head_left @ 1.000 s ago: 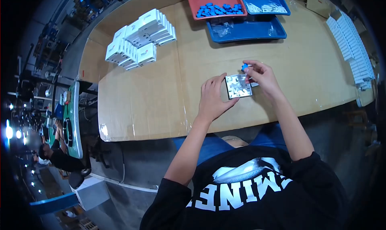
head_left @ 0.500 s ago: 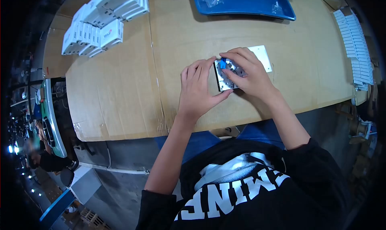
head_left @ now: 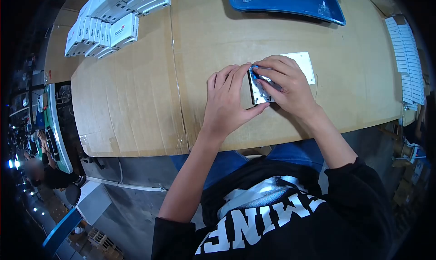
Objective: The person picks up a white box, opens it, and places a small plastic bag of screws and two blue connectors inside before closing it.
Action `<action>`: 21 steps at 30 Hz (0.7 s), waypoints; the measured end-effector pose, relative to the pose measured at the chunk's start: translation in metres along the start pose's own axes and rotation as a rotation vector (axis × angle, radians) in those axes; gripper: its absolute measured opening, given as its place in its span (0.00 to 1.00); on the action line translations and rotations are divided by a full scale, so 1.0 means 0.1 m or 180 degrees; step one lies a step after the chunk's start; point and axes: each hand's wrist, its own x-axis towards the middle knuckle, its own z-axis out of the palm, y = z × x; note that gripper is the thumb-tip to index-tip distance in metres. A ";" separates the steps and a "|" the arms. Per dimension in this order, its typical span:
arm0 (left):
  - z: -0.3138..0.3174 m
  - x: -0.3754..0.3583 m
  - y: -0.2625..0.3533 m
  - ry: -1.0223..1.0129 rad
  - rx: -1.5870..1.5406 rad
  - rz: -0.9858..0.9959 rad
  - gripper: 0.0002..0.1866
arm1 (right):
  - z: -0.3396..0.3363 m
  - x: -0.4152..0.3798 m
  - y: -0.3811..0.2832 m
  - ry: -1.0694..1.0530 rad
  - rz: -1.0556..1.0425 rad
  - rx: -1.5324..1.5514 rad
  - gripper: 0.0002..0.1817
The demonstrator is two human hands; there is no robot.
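A small boxy electronic unit [head_left: 260, 96] with a dark left edge and bright, shiny inner parts lies on the cardboard-covered table. My left hand [head_left: 224, 101] grips it from the left, fingertips at its top corner and thumb along its lower edge. Over its right half is my right hand [head_left: 290, 85], fingers and thumb drawn together near the upper left corner, at a small blue part [head_left: 255, 67]. Those fingers hide most of the blue part and much of the unit's inside. A flat white panel [head_left: 305, 63] lies just behind my right hand.
White printed boxes [head_left: 122, 30] are stacked at the back left. A blue tray [head_left: 290, 9] with clear plastic bags stands at the back. More white boxes [head_left: 406, 60] line the right edge. Far left, another person [head_left: 54, 176] sits at a green-topped bench [head_left: 56, 123].
My right fingers have closed further over the blue part, which shows less now. My left hand keeps its hold on the unit. The whole view has shifted slightly.
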 end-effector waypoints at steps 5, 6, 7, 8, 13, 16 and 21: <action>0.01 -0.01 0.00 0.0050 0.0019 -0.0028 0.48 | 0.01 -0.04 -0.04 -0.0041 -0.0038 -0.0257 0.15; 0.00 -0.02 0.00 0.0061 0.0019 -0.0027 0.48 | 0.01 -0.04 -0.06 -0.0110 -0.0039 -0.0371 0.16; 0.00 -0.02 -0.01 0.0041 0.0009 -0.0057 0.48 | -0.02 -0.03 -0.10 -0.0109 -0.0050 -0.0376 0.16; 0.00 -0.03 -0.01 0.0021 -0.0004 -0.0094 0.48 | -0.07 -0.02 -0.16 -0.0307 -0.0027 -0.0542 0.17; 0.00 -0.02 -0.03 -0.0066 -0.0020 -0.0089 0.48 | -0.10 -0.04 -0.29 -0.0985 0.0004 -0.1186 0.31; 0.00 -0.02 -0.01 -0.0042 0.0035 -0.0021 0.48 | -0.11 0.02 -0.35 -0.0973 -0.0019 -0.1155 0.30; -0.05 -0.01 0.10 -0.0057 0.0338 0.0180 0.52 | -0.41 0.11 -0.13 -0.1097 0.0048 -0.0431 0.30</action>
